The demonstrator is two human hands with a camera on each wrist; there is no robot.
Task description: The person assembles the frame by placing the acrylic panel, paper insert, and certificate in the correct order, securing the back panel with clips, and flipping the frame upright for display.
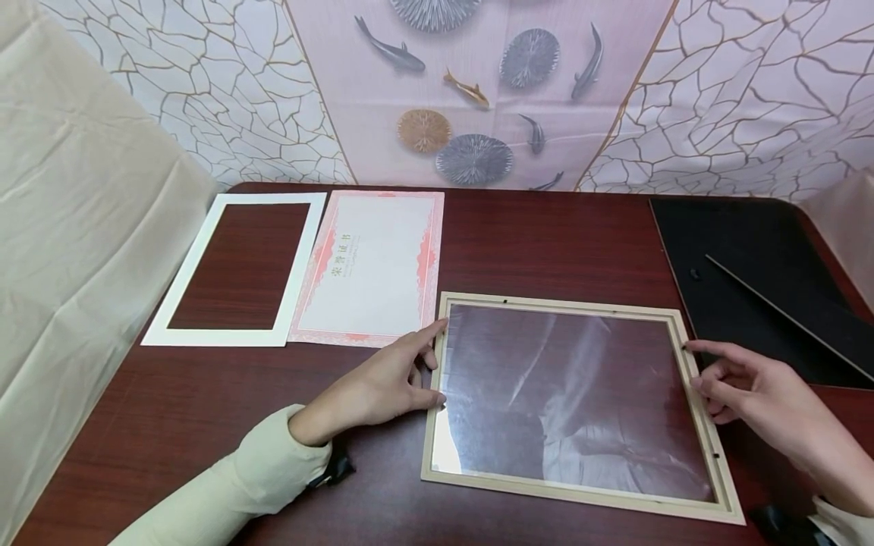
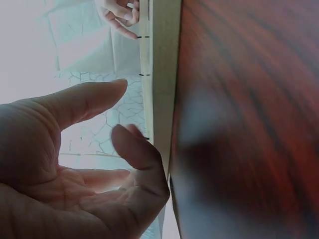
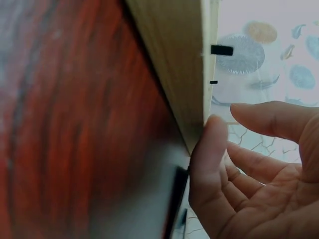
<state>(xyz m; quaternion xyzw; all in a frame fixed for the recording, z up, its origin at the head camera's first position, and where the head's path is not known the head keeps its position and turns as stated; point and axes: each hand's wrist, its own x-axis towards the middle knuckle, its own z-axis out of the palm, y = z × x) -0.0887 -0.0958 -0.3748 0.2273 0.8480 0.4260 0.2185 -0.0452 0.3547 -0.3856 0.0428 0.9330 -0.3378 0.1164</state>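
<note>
A light wooden picture frame [image 1: 587,493] lies flat on the table, a clear sheet [image 1: 580,402] inside it and small black tabs along its rim. Along its left side is my left hand [image 1: 372,387], the index fingertip touching the rim and the thumb at a lower tab. My right hand [image 1: 765,394] is at the opposite side, index finger extended to a tab and the other fingers bent. In the left wrist view, the left hand's fingers [image 2: 142,154] are loosely bent beside the frame's edge. The right wrist view shows the right index finger [image 3: 209,154] against the frame's side.
A white mat border [image 1: 280,334] and a pink-edged certificate [image 1: 382,265] lie at the back left of the dark red table [image 1: 546,235]. On the right is a black backing board [image 1: 744,243] with a raised strut. A patterned cloth [image 1: 478,91] hangs behind.
</note>
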